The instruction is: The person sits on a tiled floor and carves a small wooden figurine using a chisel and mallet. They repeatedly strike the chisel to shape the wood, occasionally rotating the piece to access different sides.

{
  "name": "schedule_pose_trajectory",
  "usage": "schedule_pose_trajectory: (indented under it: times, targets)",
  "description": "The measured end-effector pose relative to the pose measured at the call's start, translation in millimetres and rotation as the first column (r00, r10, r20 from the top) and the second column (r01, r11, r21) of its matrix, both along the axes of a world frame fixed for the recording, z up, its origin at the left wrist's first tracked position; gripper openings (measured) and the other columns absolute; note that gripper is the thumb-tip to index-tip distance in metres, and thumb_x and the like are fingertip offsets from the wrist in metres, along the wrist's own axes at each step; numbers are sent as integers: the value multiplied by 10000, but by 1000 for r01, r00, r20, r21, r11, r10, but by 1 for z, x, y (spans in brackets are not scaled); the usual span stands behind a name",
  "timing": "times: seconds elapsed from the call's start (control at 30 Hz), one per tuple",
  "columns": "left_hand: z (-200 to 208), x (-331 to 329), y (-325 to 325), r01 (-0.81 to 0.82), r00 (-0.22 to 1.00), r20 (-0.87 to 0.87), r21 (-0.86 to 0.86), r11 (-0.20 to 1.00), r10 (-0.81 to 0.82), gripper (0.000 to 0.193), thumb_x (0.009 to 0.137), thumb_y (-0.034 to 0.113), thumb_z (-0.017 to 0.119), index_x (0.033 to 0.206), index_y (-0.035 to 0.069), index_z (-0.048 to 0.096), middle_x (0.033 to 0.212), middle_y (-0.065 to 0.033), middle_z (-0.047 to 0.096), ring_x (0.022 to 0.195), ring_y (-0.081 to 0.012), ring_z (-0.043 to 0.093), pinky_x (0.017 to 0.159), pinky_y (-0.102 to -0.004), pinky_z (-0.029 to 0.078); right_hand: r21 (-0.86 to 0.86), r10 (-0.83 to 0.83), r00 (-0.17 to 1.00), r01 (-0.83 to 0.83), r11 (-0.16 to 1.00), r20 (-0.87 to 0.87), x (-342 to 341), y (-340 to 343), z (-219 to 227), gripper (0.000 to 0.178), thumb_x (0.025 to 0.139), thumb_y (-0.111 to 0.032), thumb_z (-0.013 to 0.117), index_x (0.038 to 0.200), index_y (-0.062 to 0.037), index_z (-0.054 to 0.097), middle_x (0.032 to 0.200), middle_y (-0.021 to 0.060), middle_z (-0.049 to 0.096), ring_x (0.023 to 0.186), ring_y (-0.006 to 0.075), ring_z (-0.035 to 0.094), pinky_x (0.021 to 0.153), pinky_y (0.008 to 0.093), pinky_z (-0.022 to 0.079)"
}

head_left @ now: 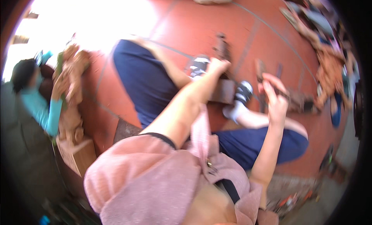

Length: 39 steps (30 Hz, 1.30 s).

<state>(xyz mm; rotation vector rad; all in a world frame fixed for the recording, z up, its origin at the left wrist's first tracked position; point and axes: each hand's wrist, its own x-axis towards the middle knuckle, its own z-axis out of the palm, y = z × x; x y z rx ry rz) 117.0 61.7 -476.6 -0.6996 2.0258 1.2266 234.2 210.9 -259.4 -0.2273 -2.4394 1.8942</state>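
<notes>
My left hand (219,66) is closed around the lower part of a small dark-brown carved wooden figure (221,46), which stands up beyond my fingers. Close below it, between my feet, lies a wooden block (223,92). My right hand (276,96) is raised off to the right, its fingers curled about a thin dark tool (283,94), blurred by motion, so its kind is unclear. Just beyond that hand, a stick-like tool with a brown handle (260,66) rests on the floor. Both hands are apart from each other.
Red tiles (248,27) form the floor. At left a person in a turquoise sleeve (54,114) holds a large carved wooden statue (71,120) on a block base (79,153). More carved wood (329,71) stands at right, with a dark wooden piece (300,102) nearer me.
</notes>
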Motion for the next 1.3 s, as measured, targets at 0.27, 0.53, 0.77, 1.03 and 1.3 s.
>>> schedule_pose_trajectory:
  times: [0.27,0.53,0.77,1.03,1.3]
  targets:
    - [-39,10,-38,200,966,-188,93,975,-180,795,651,560,702,1016,-136,579,1071,-282,584,1039,-341,573,883,-367,454,-286,-310,915,379,880,258,-7,-48,-154,261,928,-160,494,1118,6,563,987,95,599,798,171,596,744,288,484]
    - [-29,12,-38,166,963,-219,38,985,-154,775,648,521,727,1076,-93,526,1080,-253,576,1040,-339,557,891,-380,428,487,-109,970,204,849,-217,-6,-73,-183,272,942,-243,443,1055,-59,608,964,103,580,916,234,540,822,334,431]
    - [-15,9,-38,189,968,-168,13,982,-184,796,629,487,744,1087,-121,515,1040,-254,603,1010,-329,590,861,-364,463,493,-142,970,223,841,-198,-10,-73,-180,275,931,-244,457,1059,-46,600,1004,141,604,930,286,570,806,365,452]
    - [19,11,-12,192,939,-272,-89,977,-209,756,648,476,723,1092,-94,498,1064,-236,593,1031,-337,573,887,-372,457,428,-243,959,282,858,-144,-21,-24,-184,287,930,-255,461,1057,-37,596,1009,139,629,899,273,604,793,352,465]
    - [-33,30,-8,224,949,-258,143,964,-183,865,698,585,625,1165,-128,478,1149,-288,539,1111,-372,510,952,-366,388,388,-301,942,336,859,-148,-21,-10,-181,296,940,-256,439,1060,-32,589,992,142,633,890,259,612,787,351,471]
